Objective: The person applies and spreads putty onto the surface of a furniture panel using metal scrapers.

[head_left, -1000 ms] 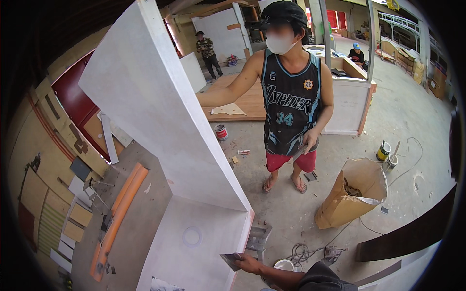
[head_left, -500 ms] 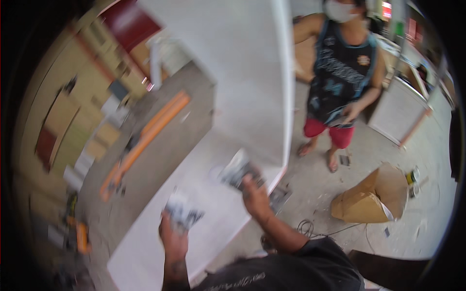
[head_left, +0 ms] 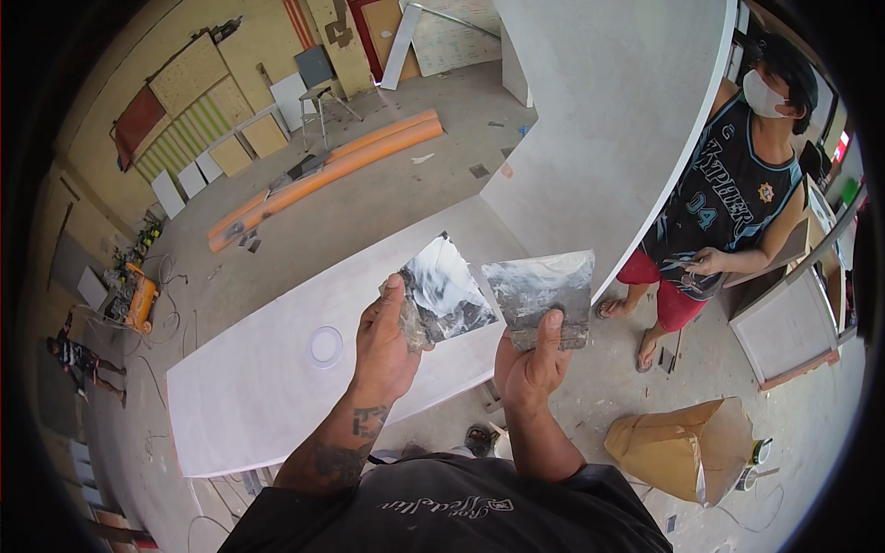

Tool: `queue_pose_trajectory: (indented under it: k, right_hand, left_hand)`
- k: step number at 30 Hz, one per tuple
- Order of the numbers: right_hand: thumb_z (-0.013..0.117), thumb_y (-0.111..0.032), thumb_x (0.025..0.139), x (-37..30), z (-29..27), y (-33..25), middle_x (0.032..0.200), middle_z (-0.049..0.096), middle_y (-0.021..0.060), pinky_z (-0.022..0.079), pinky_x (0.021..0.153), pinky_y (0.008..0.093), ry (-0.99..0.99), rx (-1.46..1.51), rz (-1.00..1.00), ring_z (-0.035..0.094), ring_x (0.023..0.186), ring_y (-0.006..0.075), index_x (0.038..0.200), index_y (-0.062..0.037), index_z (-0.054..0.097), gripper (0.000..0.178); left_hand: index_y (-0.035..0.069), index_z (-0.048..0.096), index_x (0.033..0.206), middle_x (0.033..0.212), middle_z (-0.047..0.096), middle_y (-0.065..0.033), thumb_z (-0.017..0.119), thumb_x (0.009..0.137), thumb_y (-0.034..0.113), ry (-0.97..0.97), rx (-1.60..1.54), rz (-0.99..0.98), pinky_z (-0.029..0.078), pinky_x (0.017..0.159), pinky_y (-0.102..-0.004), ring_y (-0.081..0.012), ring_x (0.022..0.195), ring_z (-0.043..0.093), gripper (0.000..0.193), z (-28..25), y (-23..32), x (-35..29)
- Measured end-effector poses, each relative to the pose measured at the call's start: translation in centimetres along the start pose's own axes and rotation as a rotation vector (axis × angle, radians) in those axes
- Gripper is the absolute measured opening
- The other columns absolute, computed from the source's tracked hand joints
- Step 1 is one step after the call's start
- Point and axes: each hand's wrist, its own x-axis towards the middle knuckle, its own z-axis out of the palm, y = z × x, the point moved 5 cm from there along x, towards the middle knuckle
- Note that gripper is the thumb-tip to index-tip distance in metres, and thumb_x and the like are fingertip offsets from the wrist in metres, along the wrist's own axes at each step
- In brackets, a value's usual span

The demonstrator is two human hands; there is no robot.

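My left hand (head_left: pixel 383 355) is closed round a putty spreader (head_left: pixel 452 288), a flat dark blade smeared with white putty. A second putty spreader (head_left: pixel 544 281), also coated with white, is gripped in my right hand (head_left: pixel 530 370) with the thumb on its dark grip edge. The two blades are side by side, their edges nearly meeting, above a white board (head_left: pixel 267 396). On that board, left of my left forearm, lies a white ring-shaped disc (head_left: pixel 325 347). Beyond the blades a tall white panel (head_left: pixel 599 120) rises from the board.
A masked co-worker (head_left: pixel 719 194) stands right of the panel, holding a small flat tool. A brown paper bag (head_left: pixel 645 447) stands on the floor at lower right. Orange pipes (head_left: pixel 341 175) lie beyond the board. An orange compressor (head_left: pixel 141 300) and another person (head_left: pixel 78 369) are far left.
My two hands have come closer together, bringing the spreaders side by side. The view has turned, so the co-worker now appears farther right and the disc shows plainly.
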Motion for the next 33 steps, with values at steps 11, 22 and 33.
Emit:
queue_pose_trajectory:
  k: [11,22,33]
  right_hand:
    - [0.05,-0.022,0.105,-0.3,1.2,-1.2,0.132,0.054,0.012,0.044,0.105,0.0426,0.068,-0.029,0.056,0.055,0.121,0.0241,0.14,-0.0025,0.041,0.041]
    - [0.047,-0.032,0.105,-1.4,3.1,-2.3,0.134,0.056,0.0114,0.045,0.105,0.0469,0.144,0.083,0.258,0.057,0.123,0.0258,0.141,-0.0038,0.042,0.046]
    - [0.047,-0.026,0.105,-2.1,3.0,-3.3,0.137,0.053,0.0128,0.041,0.108,0.0481,0.038,0.067,0.015,0.054,0.126,0.0281,0.144,-0.004,0.039,0.045]
  left_hand:
    - [0.008,0.059,0.128,0.124,0.065,-0.0054,0.05,0.103,0.04,-0.188,-0.062,0.014,0.052,0.096,-0.0402,-0.0199,0.113,0.064,0.041,1.9,-0.1,-1.0]
    - [0.004,0.056,0.131,0.127,0.063,-0.0085,0.048,0.104,0.041,-0.364,-0.027,0.092,0.052,0.098,-0.0395,-0.0205,0.116,0.062,0.047,1.8,-0.6,-1.1]
    - [0.0,0.056,0.128,0.117,0.067,-0.0077,0.046,0.105,0.037,-0.266,-0.021,0.165,0.057,0.087,-0.0338,-0.0175,0.103,0.068,0.045,3.2,-0.5,-2.5]
